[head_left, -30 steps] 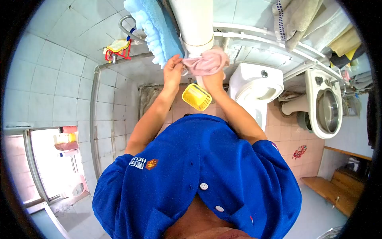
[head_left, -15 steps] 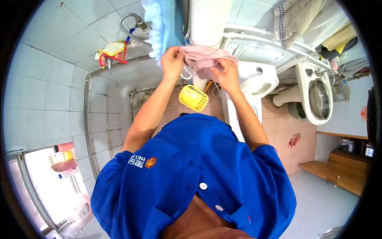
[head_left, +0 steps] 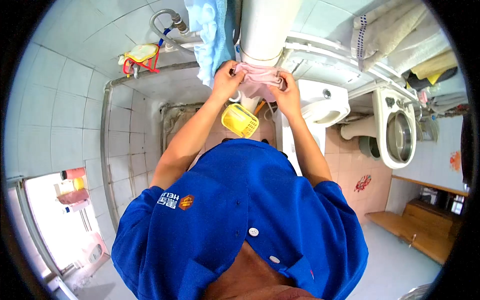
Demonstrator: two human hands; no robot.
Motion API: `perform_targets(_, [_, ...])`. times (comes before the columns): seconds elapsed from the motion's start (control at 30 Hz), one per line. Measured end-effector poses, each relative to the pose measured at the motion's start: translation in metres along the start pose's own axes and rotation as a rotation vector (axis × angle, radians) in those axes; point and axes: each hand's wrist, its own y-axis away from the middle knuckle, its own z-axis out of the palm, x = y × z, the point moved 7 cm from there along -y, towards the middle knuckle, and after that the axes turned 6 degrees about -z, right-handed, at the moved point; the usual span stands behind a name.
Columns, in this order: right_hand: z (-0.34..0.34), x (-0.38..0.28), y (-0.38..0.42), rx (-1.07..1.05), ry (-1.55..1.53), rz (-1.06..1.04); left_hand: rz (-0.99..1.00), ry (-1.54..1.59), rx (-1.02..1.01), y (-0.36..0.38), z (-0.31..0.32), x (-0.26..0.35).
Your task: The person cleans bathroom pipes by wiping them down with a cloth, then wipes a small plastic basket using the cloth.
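Note:
Stretched between my two hands is a pink cloth (head_left: 259, 75), bunched into folds along its top, with a thinner part hanging below. My left hand (head_left: 227, 80) pinches its left end, close to a frilly light-blue cloth (head_left: 206, 42) that hangs beside it. At the other end, my right hand (head_left: 287, 96) grips the cloth between thumb and fingers. A thick white pipe (head_left: 265, 32) stands right behind the pink cloth. Below it sits a yellow plastic basket (head_left: 241, 121) with slotted sides.
A white toilet (head_left: 324, 105) is right of my hands, and a white sink (head_left: 395, 145) holding a metal basin lies farther right. Towels (head_left: 387, 35) hang on a rail at upper right. A grey hose (head_left: 159, 22) and a red-and-yellow item (head_left: 141, 57) are on the left wall.
My hands have drawn a little closer together, and the pink cloth is more gathered between them. My left hand has shifted right. The whole view has moved slightly.

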Motion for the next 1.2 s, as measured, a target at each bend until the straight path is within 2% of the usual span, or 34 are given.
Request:
perform_targets(0.03, [-0.004, -0.010, -0.002, -0.013, 0.139, -0.073, -0.085, 0.095, 0.041, 0.002, -0.002, 0.004])
perform_targets(0.07, [-0.005, -0.022, -0.008, -0.019, 0.128, -0.077, -0.085, 0.088, 0.052, -0.001, -0.002, 0.000])
perform_targets(0.13, [-0.002, -0.055, -0.014, -0.047, 0.314, -0.242, -0.235, 0.134, 0.138, -0.002, -0.005, -0.030])
perform_targets(0.2, [-0.003, -0.039, -0.024, -0.052, 0.305, -0.220, -0.195, 0.133, 0.184, -0.004, -0.003, -0.039])
perform_targets(0.27, [-0.009, -0.011, -0.031, -0.055, 0.010, -0.126, -0.090, -0.136, 0.265, 0.004, -0.007, -0.009])
perform_targets(0.3, [-0.008, 0.017, -0.029, -0.161, -0.175, 0.241, -0.095, -0.143, 0.272, 0.008, -0.006, 0.001])
perform_targets(0.33, [-0.010, 0.034, -0.028, -0.169, -0.182, 0.242, 0.066, -0.201, 0.313, 0.013, -0.004, 0.022])
perform_targets(0.37, [-0.005, 0.062, -0.024, -0.165, -0.361, 0.301, 0.226, -0.259, 0.354, 0.020, -0.003, 0.038])
perform_targets(0.4, [0.002, 0.077, -0.023, -0.161, -0.539, 0.356, 0.224, -0.265, 0.365, 0.022, -0.005, 0.039])
perform_targets(0.47, [0.001, 0.062, -0.024, -0.171, -0.495, 0.378, 0.018, -0.156, 0.270, 0.018, -0.004, 0.026])
perform_targets(0.53, [-0.011, 0.001, -0.033, -0.056, -0.069, -0.096, -0.054, -0.182, 0.253, 0.015, -0.012, 0.013])
perform_targets(0.57, [-0.011, -0.029, -0.032, -0.102, 0.088, -0.180, -0.156, -0.082, 0.226, 0.010, -0.016, -0.015])
perform_targets(0.6, [-0.010, -0.029, -0.031, -0.105, 0.093, -0.180, -0.250, 0.021, 0.199, 0.008, -0.015, -0.037])
perform_targets(0.67, [-0.005, -0.030, -0.036, -0.136, 0.186, -0.233, -0.263, -0.042, 0.221, 0.007, -0.013, -0.043])
perform_targets(0.73, [-0.009, 0.004, -0.038, -0.125, 0.111, -0.205, -0.008, -0.155, 0.282, 0.008, -0.008, -0.027])
perform_targets(0.77, [-0.013, 0.052, -0.035, -0.096, -0.048, 0.056, -0.127, 0.033, 0.267, 0.023, 0.000, 0.018])
perform_targets(0.8, [-0.013, 0.083, -0.029, -0.067, -0.207, 0.317, -0.126, 0.036, 0.266, 0.022, 0.001, 0.029])
perform_targets(0.87, [-0.016, 0.059, -0.020, -0.112, -0.199, 0.300, 0.259, -0.286, 0.281, 0.031, 0.004, 0.065])
perform_targets(0.93, [-0.017, 0.042, -0.023, -0.036, -0.015, 0.226, 0.242, -0.305, 0.251, 0.016, -0.005, 0.042])
perform_targets(0.97, [-0.014, 0.034, -0.025, -0.026, 0.029, 0.119, 0.135, -0.348, 0.239, 0.006, -0.009, 0.009])
perform_targets(1.0, [-0.010, 0.023, -0.024, -0.022, 0.033, 0.120, 0.130, -0.395, 0.206, 0.003, -0.008, -0.004])
perform_targets(1.07, [-0.009, -0.034, -0.027, 0.020, 0.243, -0.322, 0.125, -0.489, 0.139, 0.003, -0.007, -0.012])
perform_targets(1.1, [-0.009, -0.030, -0.029, 0.004, 0.268, -0.314, 0.092, -0.442, 0.186, 0.007, -0.008, -0.018])
perform_targets(1.13, [-0.012, -0.025, -0.029, 0.009, 0.271, -0.314, -0.044, -0.296, 0.206, 0.012, -0.009, -0.010])
perform_targets(1.17, [-0.015, -0.001, -0.030, -0.028, 0.103, -0.084, -0.173, -0.144, 0.243, 0.020, -0.009, -0.002])
perform_targets(1.2, [-0.014, 0.028, -0.029, -0.066, -0.068, 0.147, -0.171, -0.144, 0.244, 0.022, -0.007, 0.011])
